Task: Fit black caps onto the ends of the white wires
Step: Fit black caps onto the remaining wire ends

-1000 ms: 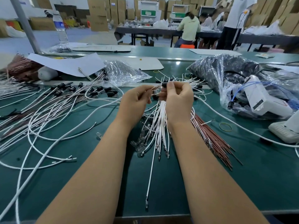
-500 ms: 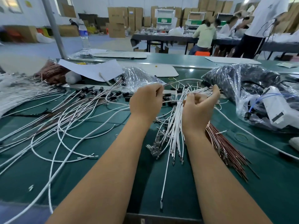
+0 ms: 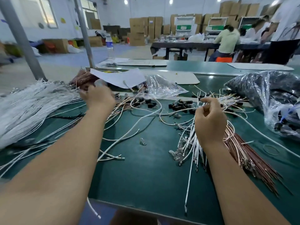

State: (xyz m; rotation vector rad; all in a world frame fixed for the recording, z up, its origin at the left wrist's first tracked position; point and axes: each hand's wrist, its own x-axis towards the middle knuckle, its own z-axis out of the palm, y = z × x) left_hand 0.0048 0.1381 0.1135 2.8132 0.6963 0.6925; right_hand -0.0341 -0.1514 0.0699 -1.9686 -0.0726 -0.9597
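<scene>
Right hand (image 3: 209, 120): fingers curled round a bundle of white wires (image 3: 191, 140), thumb and forefinger pinched at the upper ends; the lower ends fan out toward the person over the green tabletop (image 3: 154, 176). Whether a cap sits in that pinch cannot be told.

Left hand (image 3: 97, 98): reached out well away from the right hand, to the far left. It is blurred, back to the camera, fingers bent over the strewn wires there; whether it holds anything cannot be told.

Between the two hands, just beyond them, lie loose black caps (image 3: 178, 105), some already on wire ends. More capped wires (image 3: 138, 101) lie just right of the left hand. Left of the left hand lies a thick heap of white wires (image 3: 24, 108). Under and right of the right wrist lies a sheaf of brown wires (image 3: 243, 153). Beyond the right hand sits a clear bag of black parts (image 3: 259, 91); beyond the left hand, a sheet of paper (image 3: 120, 77) and an empty clear bag (image 3: 162, 88).

Judgement: the work appears to stand between fittings, one wire apparently being set aside with the finished ones or a fresh item fetched. The next move calls for the left hand to come back with a single cap, its open end turned toward a wire end singled out of the bundle, and a straight push home. Risk: neighbouring wires snagging.
</scene>
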